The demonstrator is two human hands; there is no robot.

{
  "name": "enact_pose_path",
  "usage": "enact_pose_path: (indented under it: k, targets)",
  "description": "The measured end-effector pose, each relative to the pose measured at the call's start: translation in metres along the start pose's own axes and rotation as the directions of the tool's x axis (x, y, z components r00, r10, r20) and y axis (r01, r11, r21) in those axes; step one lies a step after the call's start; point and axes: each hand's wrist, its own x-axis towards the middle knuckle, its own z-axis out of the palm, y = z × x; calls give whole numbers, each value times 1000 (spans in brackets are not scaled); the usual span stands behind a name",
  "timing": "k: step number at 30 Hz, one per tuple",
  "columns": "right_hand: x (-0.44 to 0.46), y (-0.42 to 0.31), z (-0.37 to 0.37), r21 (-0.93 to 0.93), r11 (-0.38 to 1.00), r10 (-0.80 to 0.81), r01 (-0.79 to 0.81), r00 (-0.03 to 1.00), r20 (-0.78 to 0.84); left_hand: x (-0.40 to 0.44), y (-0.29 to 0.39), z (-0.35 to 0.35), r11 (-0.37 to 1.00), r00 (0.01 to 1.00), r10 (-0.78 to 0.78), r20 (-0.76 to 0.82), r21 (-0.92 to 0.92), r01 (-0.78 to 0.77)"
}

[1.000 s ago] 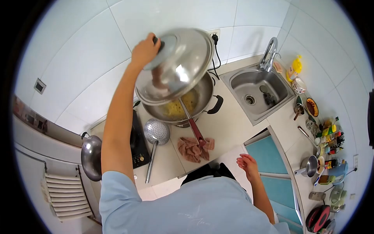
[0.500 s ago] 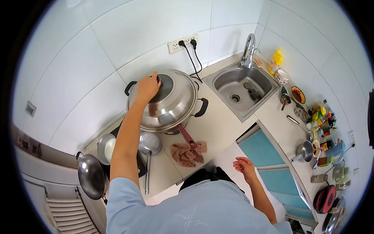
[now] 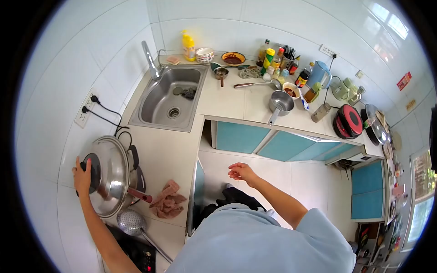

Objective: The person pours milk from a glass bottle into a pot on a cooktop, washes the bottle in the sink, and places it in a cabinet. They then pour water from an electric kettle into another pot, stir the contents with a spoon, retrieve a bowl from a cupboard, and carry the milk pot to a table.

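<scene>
My left hand is on the black knob of a domed steel pot lid, fingers around it. The lid sits on a large pot with a black side handle, in the left of the view. From under the lid's edge sticks out a reddish-brown handle. My right hand hangs in the air over the floor, fingers loosely bent and apart, holding nothing. Close to the pot lie a crumpled pink cloth and a perforated skimmer.
A steel sink with a tap stands beyond the pot. Along the back counter are a saucepan, a ladle, several sauce bottles and a blue kettle. An induction cooker is at lower left. Plugged cords run behind the pot.
The view has turned to the right, so the pot and sink now appear further left and more of the counter shows. My left hand stays on the lid's knob.
</scene>
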Motion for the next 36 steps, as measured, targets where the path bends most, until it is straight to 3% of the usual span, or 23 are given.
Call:
enact_pose_path:
  k: [1, 3, 5, 7, 8, 10, 11, 12, 13, 15, 17, 18, 20, 21, 23, 27, 30, 31, 33, 36]
  targets:
    - [1, 1, -9, 6, 1000, -4, 4, 1000, -9, 1, -4, 2, 1000, 1000, 10, -1, -4, -10]
    - [4, 2, -31, 86, 996, 17, -10, 996, -84, 3, -13, 4, 1000, 989, 3, -147, 14, -1]
    - [12, 4, -56, 108, 994, 15, -1, 992, -128, -9, -14, -2, 993, 890, 68, -452, -51, -102]
    - [20, 8, -84, 169, 986, 34, -2, 981, -189, -56, 10, -26, 894, 807, -70, -586, -396, -211]
    - [25, 12, -101, 181, 983, 37, 1, 978, -204, -80, 13, -27, 699, 802, -165, -574, -642, -315]
    - [37, 22, -138, 217, 976, 80, -8, 942, -325, -142, 26, -19, 749, 510, -172, -843, -448, -488]
    - [44, 27, -159, 224, 975, 82, -7, 940, -331, -178, 47, -15, 835, 421, -130, -898, -328, -442]
    - [48, 33, -184, 262, 964, 81, 39, 897, -434, -195, 42, 12, 784, 374, -65, -925, -279, -555]
    - [52, 38, -208, 296, 951, 88, 86, 844, -529, -227, 140, -29, 820, 216, 35, -976, -95, -564]
    - [57, 41, -254, 342, 916, 84, 209, 733, -675, -271, 158, 10, 825, 579, 476, -662, 107, -555]
    - [56, 35, -298, 266, 928, 50, 262, 620, -783, -290, 187, 52, 764, 775, 248, -581, -375, -526]
    - [57, 29, -322, 235, 919, 19, 318, 559, -829, -292, 200, 67, 757, 772, 247, -586, -380, -531]
    - [54, 22, -365, 150, 883, -43, 446, 395, -918, -296, 214, 86, 651, 963, 216, -161, -711, -265]
    - [53, 14, -385, 90, 850, -77, 519, 290, -954, -295, 222, 86, 649, 963, 217, -160, -713, -265]
    - [47, -6, -431, -84, 846, -130, 527, 50, -990, -289, 239, 86, 603, 873, 298, -386, -633, -486]
    - [0, -96, -465, -307, 745, -240, 592, -191, -952, -275, 263, 83, 567, 900, 190, -391, -705, -426]
    - [-6, -148, -504, -336, 699, -338, 631, -122, -933, -263, 270, 102, 543, 998, 42, -38, -838, -54]
    - [-4, -165, -520, -339, 717, -379, 609, -68, -923, -266, 286, 91, 535, 999, 36, -36, -844, -49]
    - [10, -199, -550, -346, 723, -451, 598, 29, -892, -271, 321, 73, 713, 913, 173, -370, -592, -375]
    - [44, -244, -596, -312, 743, -452, 592, 101, -886, -275, 355, 79, 678, 887, 182, -425, -598, -426]
